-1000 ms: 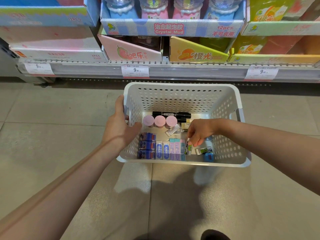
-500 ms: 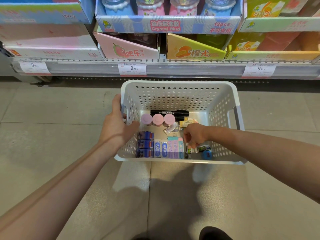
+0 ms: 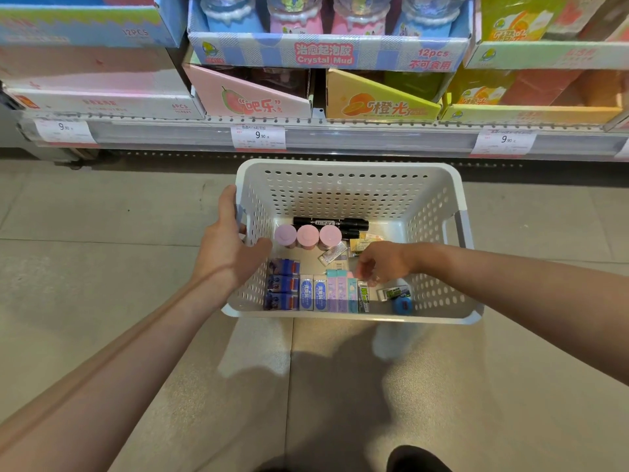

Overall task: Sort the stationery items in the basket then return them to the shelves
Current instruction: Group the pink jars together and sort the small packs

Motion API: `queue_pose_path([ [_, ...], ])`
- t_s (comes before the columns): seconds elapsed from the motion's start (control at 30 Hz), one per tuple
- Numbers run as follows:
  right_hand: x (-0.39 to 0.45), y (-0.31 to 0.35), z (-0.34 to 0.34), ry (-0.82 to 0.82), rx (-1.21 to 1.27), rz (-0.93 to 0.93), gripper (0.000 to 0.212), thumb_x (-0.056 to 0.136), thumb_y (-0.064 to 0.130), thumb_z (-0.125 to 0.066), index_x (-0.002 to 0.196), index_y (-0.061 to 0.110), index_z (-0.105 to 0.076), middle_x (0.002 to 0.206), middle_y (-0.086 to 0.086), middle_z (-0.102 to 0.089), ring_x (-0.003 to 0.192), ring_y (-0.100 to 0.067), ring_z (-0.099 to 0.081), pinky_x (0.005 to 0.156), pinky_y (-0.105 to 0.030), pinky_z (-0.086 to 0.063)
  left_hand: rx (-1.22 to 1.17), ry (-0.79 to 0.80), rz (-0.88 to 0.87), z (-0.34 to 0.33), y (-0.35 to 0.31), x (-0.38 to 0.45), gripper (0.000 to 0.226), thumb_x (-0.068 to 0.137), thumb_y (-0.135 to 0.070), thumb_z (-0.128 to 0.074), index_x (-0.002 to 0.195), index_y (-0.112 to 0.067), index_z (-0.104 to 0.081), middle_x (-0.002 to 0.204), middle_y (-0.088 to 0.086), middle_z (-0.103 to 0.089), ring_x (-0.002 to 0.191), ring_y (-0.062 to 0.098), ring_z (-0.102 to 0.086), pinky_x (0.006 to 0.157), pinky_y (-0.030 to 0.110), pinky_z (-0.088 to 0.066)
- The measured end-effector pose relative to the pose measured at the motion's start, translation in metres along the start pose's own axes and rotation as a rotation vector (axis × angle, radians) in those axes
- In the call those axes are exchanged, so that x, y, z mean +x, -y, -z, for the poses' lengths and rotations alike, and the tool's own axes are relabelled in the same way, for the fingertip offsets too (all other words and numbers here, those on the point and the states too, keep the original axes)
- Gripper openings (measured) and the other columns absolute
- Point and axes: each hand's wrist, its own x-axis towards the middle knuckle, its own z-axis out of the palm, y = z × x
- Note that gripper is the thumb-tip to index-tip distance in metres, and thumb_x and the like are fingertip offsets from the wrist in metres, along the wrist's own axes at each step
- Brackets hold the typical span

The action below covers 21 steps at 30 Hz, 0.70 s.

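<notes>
A white perforated basket [image 3: 347, 165] stands on the floor below the shelf. My left hand [image 3: 228, 247] grips its left wall, thumb inside. My right hand [image 3: 384, 264] reaches into the basket, its curled fingertips at the top of a green-and-white eraser [image 3: 363, 296]; whether they pinch it is unclear. That eraser ends a row of dark blue erasers [image 3: 282, 284], blue-white erasers [image 3: 313, 294] and pastel erasers [image 3: 340, 291]. At the back are three pink jars [image 3: 308, 236] and black markers [image 3: 330, 223]. A second green eraser [image 3: 394, 292] and a blue round item [image 3: 403, 304] lie loose on the right.
The shelf edge [image 3: 340, 134] with price tags runs just behind the basket, carrying a Crystal Mud box [image 3: 323, 54], a pink box [image 3: 252, 100] and a yellow box [image 3: 381, 103]. Small yellow packets [image 3: 360, 243] lie by my right wrist. Tiled floor surrounds the basket; my shoe [image 3: 415, 459] is at the bottom.
My right hand has drifted slightly left and nearer along the row, staying over the green-and-white eraser. My left hand keeps its hold on the basket wall.
</notes>
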Motion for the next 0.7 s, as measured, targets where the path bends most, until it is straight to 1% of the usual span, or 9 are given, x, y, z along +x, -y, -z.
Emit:
queue_pose_path([
  [0.07, -0.001, 0.001, 0.003, -0.027, -0.075, -0.015, 0.029, 0.083, 0.004, -0.064, 0.112, 0.005, -0.065, 0.115, -0.010, -0.065, 0.108, -0.023, -0.059, 0.089, -0.029, -0.045, -0.001, 0.001, -0.014, 0.000, 0.001, 0.000, 0.080, 0.080, -0.007, -0.066, 0.143, -0.027, -0.021, 0.080, -0.020, -0.050, 0.069, 0.004, -0.057, 0.051, 0.019, -0.041],
  [0.13, -0.003, 0.002, 0.003, -0.038, -0.245, -0.049, 0.025, 0.081, 0.013, -0.068, 0.106, 0.007, -0.068, 0.109, -0.007, -0.067, 0.101, -0.022, -0.061, 0.082, -0.027, -0.046, -0.002, 0.000, -0.030, 0.000, 0.002, 0.000, 0.079, 0.080, -0.007, -0.066, 0.143, -0.026, -0.021, 0.082, -0.021, -0.050, 0.070, 0.001, -0.055, 0.051, 0.018, -0.041],
  [0.2, -0.007, 0.004, -0.001, -0.036, -0.403, -0.087, 0.031, 0.078, 0.022, -0.072, 0.104, 0.007, -0.063, 0.100, -0.004, -0.063, 0.092, -0.021, -0.059, 0.075, -0.029, -0.047, -0.003, -0.003, -0.039, 0.000, 0.002, 0.000, 0.078, 0.080, -0.007, -0.066, 0.142, -0.026, -0.022, 0.082, -0.021, -0.050, 0.070, 0.000, -0.054, 0.051, 0.017, -0.041],
  [0.27, -0.012, 0.007, -0.007, -0.035, -0.517, -0.118, 0.042, 0.076, 0.030, -0.073, 0.109, 0.011, -0.055, 0.095, -0.001, -0.055, 0.087, -0.019, -0.053, 0.071, -0.029, -0.044, -0.011, 0.001, -0.037, 0.000, 0.003, 0.000, 0.078, 0.080, -0.007, -0.066, 0.142, -0.026, -0.022, 0.082, -0.021, -0.050, 0.070, 0.000, -0.054, 0.052, 0.018, -0.042],
  [0.33, -0.013, 0.010, -0.013, -0.042, -0.615, -0.121, 0.046, 0.076, 0.033, -0.072, 0.113, 0.013, -0.052, 0.100, -0.001, -0.057, 0.089, -0.018, -0.054, 0.072, -0.030, -0.043, -0.018, 0.005, -0.039, 0.000, 0.003, 0.000, 0.077, 0.081, -0.007, -0.066, 0.141, -0.026, -0.022, 0.082, -0.021, -0.051, 0.071, 0.000, -0.055, 0.052, 0.019, -0.044],
  [0.4, -0.012, 0.012, -0.019, -0.056, -0.676, -0.109, 0.041, 0.079, 0.030, -0.069, 0.113, 0.013, -0.054, 0.105, -0.002, -0.060, 0.086, -0.017, -0.052, 0.073, -0.028, -0.044, -0.018, 0.007, -0.041, -0.001, 0.004, 0.001, 0.077, 0.081, -0.008, -0.066, 0.142, -0.026, -0.021, 0.082, -0.021, -0.051, 0.071, -0.001, -0.055, 0.052, 0.020, -0.045],
  [0.47, -0.011, 0.012, -0.023, -0.055, -0.712, -0.101, 0.034, 0.083, 0.026, -0.065, 0.112, 0.014, -0.054, 0.107, -0.003, -0.060, 0.084, -0.016, -0.051, 0.073, -0.027, -0.044, -0.018, 0.008, -0.039, -0.001, 0.004, 0.001, 0.078, 0.082, -0.008, -0.066, 0.142, -0.026, -0.021, 0.082, -0.021, -0.050, 0.070, 0.000, -0.055, 0.051, 0.019, -0.044],
  [0.6, -0.009, 0.011, -0.024, -0.052, -0.710, -0.066, 0.033, 0.083, 0.025, -0.065, 0.112, 0.014, -0.055, 0.106, -0.003, -0.061, 0.097, -0.018, -0.058, 0.078, -0.028, -0.047, -0.031, 0.010, -0.027, -0.001, 0.004, 0.001, 0.079, 0.082, -0.008, -0.066, 0.143, -0.027, -0.020, 0.082, -0.019, -0.052, 0.072, 0.001, -0.055, 0.051, 0.019, -0.044],
  [0.7, -0.004, 0.007, -0.012, -0.045, -0.437, -0.045, 0.030, 0.075, 0.025, -0.071, 0.099, 0.009, -0.063, 0.096, -0.004, -0.063, 0.089, -0.018, -0.059, 0.068, -0.023, -0.044, -0.031, 0.012, -0.036, -0.001, 0.004, 0.000, 0.077, 0.082, -0.009, -0.066, 0.142, -0.027, -0.021, 0.083, -0.020, -0.051, 0.072, 0.001, -0.056, 0.050, 0.017, -0.043],
])
